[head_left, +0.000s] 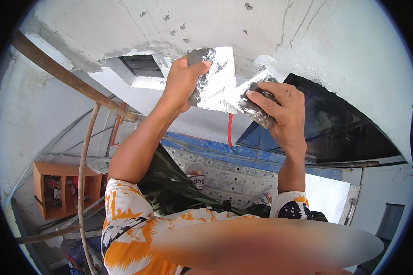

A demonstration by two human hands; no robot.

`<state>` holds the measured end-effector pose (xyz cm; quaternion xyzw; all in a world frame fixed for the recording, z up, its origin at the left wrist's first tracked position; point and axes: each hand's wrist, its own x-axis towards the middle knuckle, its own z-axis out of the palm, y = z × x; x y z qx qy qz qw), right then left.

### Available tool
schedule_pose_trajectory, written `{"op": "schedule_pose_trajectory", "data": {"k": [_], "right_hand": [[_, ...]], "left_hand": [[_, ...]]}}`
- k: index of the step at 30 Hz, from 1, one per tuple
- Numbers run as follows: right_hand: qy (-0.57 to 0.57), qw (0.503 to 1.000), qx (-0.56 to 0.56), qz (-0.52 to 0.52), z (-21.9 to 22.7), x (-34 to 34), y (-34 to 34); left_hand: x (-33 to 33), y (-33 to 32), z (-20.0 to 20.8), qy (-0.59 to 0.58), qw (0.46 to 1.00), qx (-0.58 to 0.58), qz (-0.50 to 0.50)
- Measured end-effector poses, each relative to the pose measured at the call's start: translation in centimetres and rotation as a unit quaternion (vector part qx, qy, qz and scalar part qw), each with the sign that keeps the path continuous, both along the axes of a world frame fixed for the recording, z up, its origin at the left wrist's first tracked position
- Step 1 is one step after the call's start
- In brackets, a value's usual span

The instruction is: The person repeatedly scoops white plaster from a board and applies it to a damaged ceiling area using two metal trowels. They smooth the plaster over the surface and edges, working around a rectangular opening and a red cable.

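My left hand (182, 81) grips a flat rectangular plaster scraper (220, 75) by its left edge, thumb on top. White putty covers much of its dark face. My right hand (287, 107) pinches a second plaster scraper (248, 98), a dark tilted plate with white putty along its upper left side. The two plates meet or overlap near the left one's lower right corner, where the putty is thickest. Both are held in front of a grey plastered wall (211, 27). Fresh white putty (267, 60) shows on the wall just above the right scraper.
A dark window (353, 123) lies right of my hands, a small louvred opening (142, 65) to the left. Rusty scaffold pipes (62, 71) cross the left side. My feet stand on a perforated metal platform (234, 176). A red tube (230, 130) hangs below. An orange cabinet (69, 183) sits lower left.
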<state>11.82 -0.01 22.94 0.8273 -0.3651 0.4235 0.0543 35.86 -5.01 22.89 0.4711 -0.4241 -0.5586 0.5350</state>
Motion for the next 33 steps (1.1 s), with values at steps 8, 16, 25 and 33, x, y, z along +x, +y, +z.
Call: {"op": "schedule_pose_trajectory", "data": {"k": [8, 16, 25, 33], "right_hand": [[-0.558, 0.778, 0.288, -0.009, -10.4, -4.0, -0.3], [-0.504, 0.693, 0.023, -0.515, -13.6, -7.9, -11.7], [-0.381, 0.770, -0.136, -0.493, -11.1, -0.8, -16.3], [-0.450, 0.657, -0.125, -0.592, -12.7, -8.0, -14.8]], "left_hand": [[2.3, -3.5, -1.4, 0.092, 0.991, 0.016, 0.094], [2.5, -1.2, -2.0, -0.003, 0.998, 0.009, 0.057], [3.7, 0.6, -1.2, -0.026, 0.997, 0.003, 0.076], [5.1, 0.6, -1.9, -0.050, 0.996, -0.011, 0.071]]}}
